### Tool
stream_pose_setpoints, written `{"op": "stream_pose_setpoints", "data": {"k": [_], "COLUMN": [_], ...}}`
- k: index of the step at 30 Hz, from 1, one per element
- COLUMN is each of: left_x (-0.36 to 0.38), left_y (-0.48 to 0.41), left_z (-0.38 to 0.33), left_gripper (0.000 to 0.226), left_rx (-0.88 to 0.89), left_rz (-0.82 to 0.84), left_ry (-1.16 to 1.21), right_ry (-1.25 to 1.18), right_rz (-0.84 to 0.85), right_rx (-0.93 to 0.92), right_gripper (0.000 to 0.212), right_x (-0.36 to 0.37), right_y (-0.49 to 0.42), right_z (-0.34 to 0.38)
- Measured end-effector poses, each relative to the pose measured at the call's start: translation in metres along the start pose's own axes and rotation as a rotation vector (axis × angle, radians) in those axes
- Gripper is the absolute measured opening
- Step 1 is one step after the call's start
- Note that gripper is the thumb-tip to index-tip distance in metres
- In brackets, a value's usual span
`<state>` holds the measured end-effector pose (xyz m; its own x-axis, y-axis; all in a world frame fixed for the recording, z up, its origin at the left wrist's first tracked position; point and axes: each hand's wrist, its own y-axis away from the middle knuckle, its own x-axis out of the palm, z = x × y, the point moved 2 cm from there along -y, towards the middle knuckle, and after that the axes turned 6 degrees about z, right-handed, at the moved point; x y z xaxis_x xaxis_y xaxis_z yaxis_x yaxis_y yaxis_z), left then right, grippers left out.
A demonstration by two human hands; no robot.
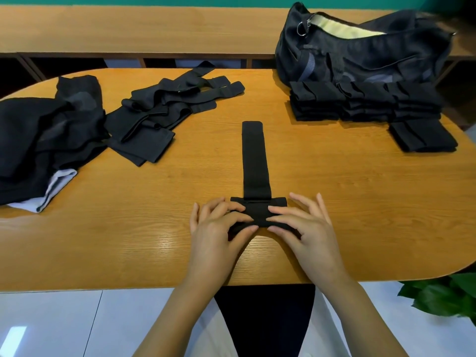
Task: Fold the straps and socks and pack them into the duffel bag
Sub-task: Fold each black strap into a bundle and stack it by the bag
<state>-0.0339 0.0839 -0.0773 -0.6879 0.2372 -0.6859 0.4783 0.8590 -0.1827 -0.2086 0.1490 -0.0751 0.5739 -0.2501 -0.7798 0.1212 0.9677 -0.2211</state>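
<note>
Strap in work: one black strap point(255, 161) lies flat on the wooden table point(128, 228), centre, running from the near edge toward the far side; its near end is folded crosswise into a short band.
Left hand point(219, 228): thumb and forefinger curled, pinching the left part of the folded band; remaining fingers bent over it.
Right hand point(306, 225): thumb and forefinger pinching the right part of the band; the other three fingers raised and spread.
Duffel bag point(360, 55): one, black, far right on the table, top zip open, pale lining visible, metal ring point(301, 29) at its left end.
Folded stacks point(360, 104): three black stacks in a row, touching the bag's near side.
Separate stack point(422, 136): one, just nearer and to the right of the row.
Unfolded straps point(164, 112): one loose black heap, far left of centre; number of pieces cannot be told.
Dark fabric pile point(46, 130): one, far left, with a pale layer showing at its near edge; contents cannot be told.
Plant point(443, 297): green leaves, near right, below the table edge.
</note>
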Motion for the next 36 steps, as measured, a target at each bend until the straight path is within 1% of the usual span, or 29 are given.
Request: {"op": "stream_pose_setpoints", "data": {"k": [2,4,7,10,12,15,17,21,25,28,30,32,34,36], "left_x": [-0.0013,-0.0018,-0.0028,-0.0041,-0.0041,-0.0035,-0.0037,-0.0049,-0.005,-0.0073,-0.0081,-0.0087,-0.0087,-0.0089], "left_y": [0.0002,0.0002,-0.0001,-0.0004,-0.0003,0.0004,0.0003,-0.0007,-0.0008,0.0003,0.0012,0.001,0.0004,-0.0001], "left_z": [0.0012,0.0033,0.0044,0.0025,0.0014,0.0001,-0.0003,-0.0014,-0.0007,-0.0006,-0.0003,-0.001,-0.0017,-0.003], "left_gripper": [0.038,0.028,0.021,0.026,0.021,0.023,0.021,0.025,0.029,0.038,0.048,0.053,0.053,0.048], "left_rx": [0.004,0.006,0.004,-0.008,-0.007,-0.002,-0.004,-0.001,-0.024,-0.041,-0.044,-0.058,-0.071,-0.076], "left_rz": [0.015,0.02,0.012,0.001,-0.01,-0.017,-0.04,-0.071,-0.064,-0.032,-0.003,0.009,-0.002,-0.022], "left_ry": [0.019,0.018,0.041,0.064,0.063,0.062,0.063,0.077,0.09,0.108,0.1,0.084,0.074,0.073], "right_ry": [-0.011,-0.027,-0.067,-0.076,-0.066,-0.047,-0.05,-0.084,-0.033,-0.051,-0.084,-0.132,-0.182,-0.205], "right_rz": [-0.007,-0.007,-0.007,-0.026,-0.037,-0.033,-0.036,-0.054,-0.027,-0.038,-0.062,-0.053,-0.014,0.0], "right_rx": [0.005,0.013,0.028,0.032,0.042,0.049,0.06,0.117,0.07,0.097,0.135,0.187,0.248,0.268], "right_gripper": [0.035,0.035,0.032,0.031,0.033,0.04,0.041,0.044,0.054,0.051,0.047,0.047,0.049,0.053], "right_x": [-0.0004,-0.0005,-0.0007,-0.0015,-0.0021,-0.0016,-0.0013,-0.0033,-0.0018,-0.0018,-0.003,-0.0036,-0.0037,-0.0053], "right_y": [0.0004,0.0002,-0.0005,-0.001,-0.0007,-0.0001,0.0001,-0.0013,-0.0028,-0.0019,-0.0015,-0.0013,-0.0015,-0.002], "right_z": [-0.0009,-0.0018,-0.002,-0.0004,0.0007,0.0012,0.0019,0.006,0.0054,0.0041,0.0045,0.0038,0.0034,0.0057]}}
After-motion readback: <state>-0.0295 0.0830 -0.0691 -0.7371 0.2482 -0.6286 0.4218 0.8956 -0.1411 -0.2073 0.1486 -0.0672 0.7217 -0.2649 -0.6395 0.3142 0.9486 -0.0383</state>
